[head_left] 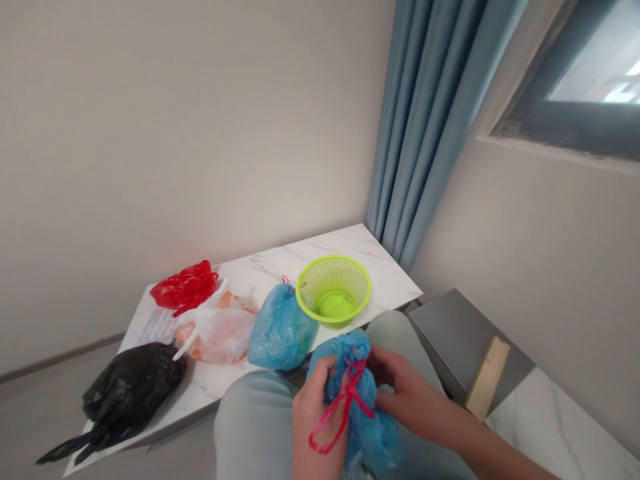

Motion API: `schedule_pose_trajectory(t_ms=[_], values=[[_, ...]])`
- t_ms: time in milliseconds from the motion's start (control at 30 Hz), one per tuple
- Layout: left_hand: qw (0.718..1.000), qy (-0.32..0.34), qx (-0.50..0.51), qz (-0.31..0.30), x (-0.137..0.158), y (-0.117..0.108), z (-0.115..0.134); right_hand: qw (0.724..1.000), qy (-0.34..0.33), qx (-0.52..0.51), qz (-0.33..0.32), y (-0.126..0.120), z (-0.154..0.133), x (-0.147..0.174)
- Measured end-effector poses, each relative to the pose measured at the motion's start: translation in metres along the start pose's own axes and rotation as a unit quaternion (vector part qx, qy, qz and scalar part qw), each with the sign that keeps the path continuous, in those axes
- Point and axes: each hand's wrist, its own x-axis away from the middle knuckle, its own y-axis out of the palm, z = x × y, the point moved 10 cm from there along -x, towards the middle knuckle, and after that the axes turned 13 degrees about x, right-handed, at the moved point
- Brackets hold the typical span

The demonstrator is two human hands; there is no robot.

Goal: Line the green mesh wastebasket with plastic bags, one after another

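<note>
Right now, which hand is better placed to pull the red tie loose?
Probably the right hand: its fingers sit at the red tie knot, while the left hand grips the blue bag.

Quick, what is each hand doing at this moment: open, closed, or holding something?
Left hand: closed, gripping the crumpled blue plastic bag tied with a red string.
Right hand: closed on the same blue bag, from the other side.

Plastic bags: five – two blue (281,328) (361,400), one red (185,287), one white-orange (220,330), one black (131,390). Green basket (334,291): one.
</note>
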Motion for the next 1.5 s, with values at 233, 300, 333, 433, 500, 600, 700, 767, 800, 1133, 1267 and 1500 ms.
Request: schedule_pose_trajectory(t_ms=[233, 300, 333, 433, 500, 600, 700, 767, 800, 1133, 1267, 1500], values=[[0.991, 0.041, -0.03, 0.123, 0.002, -0.04, 0.004, 0.975, 0.024, 0.124, 0.185, -0.048, 0.014, 0.0], [0.989, 0.021, -0.012, 0.145, 0.003, -0.051, -0.004, 0.959, 0.034, 0.142, 0.243, -0.066, 0.014, 0.005], [0.988, 0.01, 0.002, 0.151, 0.004, -0.056, -0.009, 0.952, 0.038, 0.136, 0.27, -0.075, 0.015, 0.008], [0.985, -0.019, 0.028, 0.169, 0.005, -0.069, -0.022, 0.929, 0.059, 0.076, 0.358, -0.099, 0.02, 0.018], [0.98, -0.034, 0.015, 0.193, 0.006, -0.077, -0.028, 0.917, 0.061, 0.007, 0.395, -0.109, 0.023, 0.022], [0.967, 0.012, -0.032, 0.253, 0.013, -0.083, -0.014, 0.919, 0.053, -0.097, 0.38, -0.105, 0.023, 0.019], [0.964, 0.128, -0.063, 0.224, 0.019, -0.058, 0.025, 0.932, 0.052, -0.165, 0.317, -0.084, 0.017, 0.014], [0.976, 0.16, -0.068, 0.135, 0.018, -0.026, 0.042, 0.944, 0.054, -0.191, 0.263, -0.066, 0.012, 0.01], [0.983, 0.148, -0.065, 0.092, 0.015, -0.011, 0.044, 0.951, 0.055, -0.196, 0.233, -0.057, 0.009, 0.008], [0.989, -0.073, -0.045, 0.119, -0.007, -0.053, -0.026, 0.987, 0.066, 0.108, 0.097, -0.084, -0.005, 0.001], [0.995, -0.091, 0.007, 0.046, -0.01, -0.058, -0.042, 0.954, 0.037, 0.294, 0.041, -0.099, 0.0, -0.001], [0.993, -0.104, -0.025, -0.056, -0.011, -0.062, -0.051, 0.883, 0.069, 0.362, 0.292, -0.171, 0.001, 0.012]])
